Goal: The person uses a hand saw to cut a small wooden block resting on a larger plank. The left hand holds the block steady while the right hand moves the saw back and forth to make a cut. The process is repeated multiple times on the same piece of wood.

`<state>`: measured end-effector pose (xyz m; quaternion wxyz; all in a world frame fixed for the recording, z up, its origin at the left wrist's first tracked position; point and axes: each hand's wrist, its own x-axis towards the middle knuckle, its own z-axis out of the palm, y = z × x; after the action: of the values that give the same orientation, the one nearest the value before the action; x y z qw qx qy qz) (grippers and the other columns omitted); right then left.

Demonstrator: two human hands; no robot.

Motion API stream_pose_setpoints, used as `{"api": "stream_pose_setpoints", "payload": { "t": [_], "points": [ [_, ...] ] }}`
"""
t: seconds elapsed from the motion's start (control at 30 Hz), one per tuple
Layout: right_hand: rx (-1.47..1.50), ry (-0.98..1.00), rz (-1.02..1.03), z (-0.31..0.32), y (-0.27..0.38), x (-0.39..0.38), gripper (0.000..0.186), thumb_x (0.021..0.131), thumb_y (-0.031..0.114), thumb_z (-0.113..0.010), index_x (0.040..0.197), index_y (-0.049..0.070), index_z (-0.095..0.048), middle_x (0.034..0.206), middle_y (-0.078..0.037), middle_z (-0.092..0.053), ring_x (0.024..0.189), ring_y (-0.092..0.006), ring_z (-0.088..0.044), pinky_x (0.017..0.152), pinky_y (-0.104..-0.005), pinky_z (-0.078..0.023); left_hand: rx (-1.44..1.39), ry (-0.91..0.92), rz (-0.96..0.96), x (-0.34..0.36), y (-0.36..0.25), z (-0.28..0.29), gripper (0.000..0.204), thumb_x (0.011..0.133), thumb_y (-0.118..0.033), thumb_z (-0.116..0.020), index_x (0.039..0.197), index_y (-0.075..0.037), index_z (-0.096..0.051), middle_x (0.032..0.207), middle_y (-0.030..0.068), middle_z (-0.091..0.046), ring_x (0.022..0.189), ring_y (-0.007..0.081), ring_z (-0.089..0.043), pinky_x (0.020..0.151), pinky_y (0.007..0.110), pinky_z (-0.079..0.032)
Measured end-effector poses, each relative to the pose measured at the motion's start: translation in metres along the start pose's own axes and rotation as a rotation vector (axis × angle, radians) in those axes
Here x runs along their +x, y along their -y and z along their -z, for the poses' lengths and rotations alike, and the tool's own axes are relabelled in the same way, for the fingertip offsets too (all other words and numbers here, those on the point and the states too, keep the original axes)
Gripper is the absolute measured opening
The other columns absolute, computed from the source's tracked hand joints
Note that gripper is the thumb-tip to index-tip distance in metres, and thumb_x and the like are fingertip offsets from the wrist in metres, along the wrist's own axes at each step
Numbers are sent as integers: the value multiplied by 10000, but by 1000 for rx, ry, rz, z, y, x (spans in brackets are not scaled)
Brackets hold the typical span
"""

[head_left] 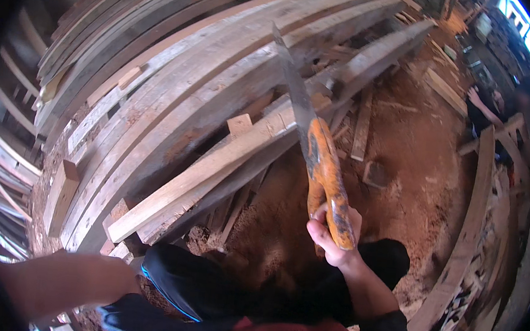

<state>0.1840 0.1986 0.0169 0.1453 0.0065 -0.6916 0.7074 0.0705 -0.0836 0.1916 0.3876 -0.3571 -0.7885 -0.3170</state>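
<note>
My right hand [338,240] grips the worn orange handle [332,183] of a hand saw, its grey blade [294,74] angled up and away over the timber. Behind the blade lies a pale squared beam [175,196] on a darker one, with a small wooden block [240,124] beside it. At the lower left my bare left arm reaches to the picture's rim; its hand is not visible. My dark-clad legs are below the saw.
Long weathered planks [190,85] are stacked across the upper left. Reddish sawdust covers the ground [401,176] with loose offcuts. More boards [463,256] line the right side, where another person's arm [487,111] and dark clothing show.
</note>
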Motion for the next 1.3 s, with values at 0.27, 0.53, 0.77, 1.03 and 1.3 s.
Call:
{"api": "stream_pose_setpoints", "payload": {
  "t": [0.27,0.53,0.77,1.03,1.3],
  "points": [
    [54,-18,58,1,0,2,227,850,115,-760,809,73,-541,711,29,-533,626,-56,-486,558,-235,-391,-603,367,-202,-18,-74,11,688,902,-512,-551,1359,-13,-423,1417,234,-426,1157,338,-510,981,503,-408],
    [122,-18,30,4,-13,-4,195,848,59,-738,856,66,-543,722,14,-534,611,-60,-473,545,-233,-380,-779,353,-111,-38,-77,3,614,896,-468,-566,1317,-35,-456,1399,206,-447,1125,321,-510,954,495,-400],
    [188,20,-3,4,-9,-3,181,874,74,-718,879,58,-538,638,10,-519,467,-47,-461,426,-222,-347,-873,296,-71,-46,-72,-3,550,890,-431,-579,1281,-55,-486,1383,181,-466,1096,306,-511,930,488,-393],
    [93,19,97,5,-16,-5,176,867,62,-718,859,65,-542,615,14,-520,452,-50,-465,426,-219,-348,-954,263,-27,-53,-71,-5,477,884,-387,-594,1239,-77,-520,1366,153,-487,1064,289,-511,903,480,-385],
    [50,-8,83,7,-18,-4,199,848,74,-740,854,61,-541,654,4,-535,510,-58,-482,481,-229,-373,-1043,232,-17,-54,-76,0,406,878,-344,-609,1197,-99,-553,1348,125,-508,1031,271,-511,876,472,-378]
  ]
}}
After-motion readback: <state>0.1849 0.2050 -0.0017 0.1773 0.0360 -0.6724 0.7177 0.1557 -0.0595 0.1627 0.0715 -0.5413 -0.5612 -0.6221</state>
